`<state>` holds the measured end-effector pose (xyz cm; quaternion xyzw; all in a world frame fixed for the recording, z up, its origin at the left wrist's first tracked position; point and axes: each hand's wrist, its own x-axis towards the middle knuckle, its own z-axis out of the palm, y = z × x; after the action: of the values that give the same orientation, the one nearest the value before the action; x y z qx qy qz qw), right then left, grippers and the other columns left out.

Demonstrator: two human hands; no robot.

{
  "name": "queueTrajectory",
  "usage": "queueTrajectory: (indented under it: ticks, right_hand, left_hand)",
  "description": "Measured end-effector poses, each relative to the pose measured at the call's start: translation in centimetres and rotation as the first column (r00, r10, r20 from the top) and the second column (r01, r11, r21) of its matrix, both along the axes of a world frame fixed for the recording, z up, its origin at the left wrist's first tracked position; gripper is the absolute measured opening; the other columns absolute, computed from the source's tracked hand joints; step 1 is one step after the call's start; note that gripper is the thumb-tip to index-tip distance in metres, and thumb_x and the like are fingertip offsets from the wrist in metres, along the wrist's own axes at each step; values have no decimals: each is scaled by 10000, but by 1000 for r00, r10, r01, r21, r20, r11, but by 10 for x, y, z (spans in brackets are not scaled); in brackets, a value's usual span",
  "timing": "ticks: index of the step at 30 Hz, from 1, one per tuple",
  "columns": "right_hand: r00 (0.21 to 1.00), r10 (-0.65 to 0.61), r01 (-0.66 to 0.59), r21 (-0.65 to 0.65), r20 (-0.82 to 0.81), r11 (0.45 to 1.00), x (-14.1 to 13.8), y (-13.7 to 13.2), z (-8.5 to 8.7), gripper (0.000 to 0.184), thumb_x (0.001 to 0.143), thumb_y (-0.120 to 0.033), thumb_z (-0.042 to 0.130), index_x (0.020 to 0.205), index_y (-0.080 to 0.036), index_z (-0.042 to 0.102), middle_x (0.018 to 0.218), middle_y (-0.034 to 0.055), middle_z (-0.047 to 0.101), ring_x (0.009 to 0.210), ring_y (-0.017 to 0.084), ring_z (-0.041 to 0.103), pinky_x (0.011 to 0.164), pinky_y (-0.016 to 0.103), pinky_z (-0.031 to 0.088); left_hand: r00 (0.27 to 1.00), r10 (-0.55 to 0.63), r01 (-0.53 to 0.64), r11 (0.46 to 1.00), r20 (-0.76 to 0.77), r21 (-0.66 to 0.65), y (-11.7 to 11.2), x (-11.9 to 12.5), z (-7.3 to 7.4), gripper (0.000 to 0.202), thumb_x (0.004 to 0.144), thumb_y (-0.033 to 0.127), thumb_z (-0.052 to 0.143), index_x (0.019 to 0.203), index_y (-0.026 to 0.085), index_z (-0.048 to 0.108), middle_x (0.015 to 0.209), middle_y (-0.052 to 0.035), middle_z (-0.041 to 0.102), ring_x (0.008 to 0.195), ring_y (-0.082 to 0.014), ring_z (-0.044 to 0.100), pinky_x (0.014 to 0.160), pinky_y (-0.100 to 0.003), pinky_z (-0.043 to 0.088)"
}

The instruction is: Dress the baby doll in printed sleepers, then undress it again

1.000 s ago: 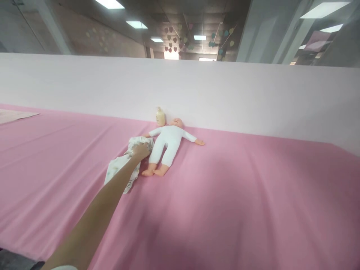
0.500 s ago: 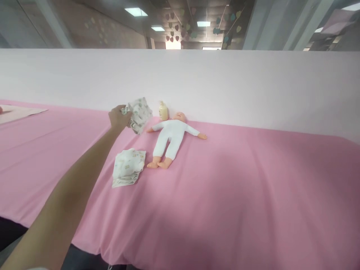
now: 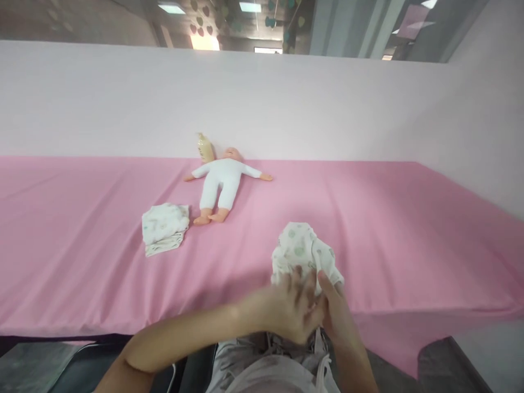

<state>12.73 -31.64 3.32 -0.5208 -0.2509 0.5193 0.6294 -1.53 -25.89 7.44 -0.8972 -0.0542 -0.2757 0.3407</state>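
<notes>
Both my hands are on the spotted cloth, lower centre of the frame, just right of the middle, near the front edge of the pink-covered surface. Left hand: reaches across from lower left, fingers half curled and spread over the cloth's near edge, touching it; motion blur, can't tell if they grip. Right hand: thumb up along the cloth's right side, fingers mostly behind it, cloth pinched between. Cloth is white with greenish dots, bunched, not flat. Folded cloth stack lies left of centre, clear of both hands. Doll in white is on its back, upper centre-left, arms out, feet toward me, just beside the stack. Pale yellow pump bottle is by the doll's head, tilted, near the white wall. Glass runs along the top of the frame, heart shapes visible there. Dark chair at lower left.
</notes>
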Motion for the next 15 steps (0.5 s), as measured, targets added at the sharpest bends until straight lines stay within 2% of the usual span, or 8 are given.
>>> queueTrajectory:
  ticks: [3,6,8,10,12,13,14,15]
  right_hand:
    - [979,-174,164,-101,-103,981,7,-8,11,519,585,-429,789,1020,-181,656,916,51,717,868,224,682,812,335,555]
    - [965,-258,255,-82,-35,963,29,-13,15,597,567,-395,795,1102,-183,635,949,45,717,877,222,679,765,308,561]
    - [958,-283,284,-35,47,958,55,-7,15,616,583,-410,780,1133,-179,624,976,54,713,868,226,676,703,297,555]
    - [964,-230,228,30,135,973,87,9,13,642,607,-437,759,1173,-179,600,1016,68,702,850,231,673,673,303,540]
    - [967,-61,62,6,247,998,120,29,6,671,625,-497,722,1189,-159,585,991,95,702,798,247,671,660,339,526]
    - [931,19,-6,-37,364,999,133,38,1,681,630,-508,708,1193,-147,580,965,105,702,782,255,666,664,354,518]
    - [854,82,-22,-121,514,992,144,46,-5,693,621,-491,714,1201,-138,576,941,112,701,789,265,660,685,371,510]
    - [735,104,44,-200,670,979,152,50,-10,705,621,-475,712,1216,-127,566,934,119,697,819,280,653,721,394,500]
  left_hand:
    - [998,-64,65,998,13,-29,-32,33,-19,252,847,259,495,973,103,648,1006,-175,697,841,-261,683,659,-363,557]
    - [995,-54,72,973,86,-221,-42,40,-23,264,869,253,481,1063,148,625,1192,-125,639,1055,-235,621,861,-343,525]
    - [993,-42,82,922,111,-380,-50,38,-25,293,879,266,472,1138,202,594,1289,-62,586,1185,-208,540,965,-335,475]
    - [991,-42,101,848,124,-521,-62,33,-31,300,879,269,467,1153,222,581,1303,-22,577,1184,-169,535,969,-293,469]
    - [992,-20,93,781,124,-618,-73,28,-38,289,876,262,466,1136,214,582,1264,-13,605,1081,-140,593,881,-247,503]
    - [993,2,73,756,115,-651,-77,24,-42,280,876,263,468,1127,213,582,1245,-10,616,1017,-134,619,830,-242,515]
    - [995,29,45,736,99,-676,-80,21,-45,270,879,266,468,1119,215,580,1235,-9,622,965,-134,635,789,-246,521]
    - [996,52,11,718,69,-696,-81,17,-47,265,885,272,466,1120,217,576,1237,-11,620,940,-139,642,763,-255,522]
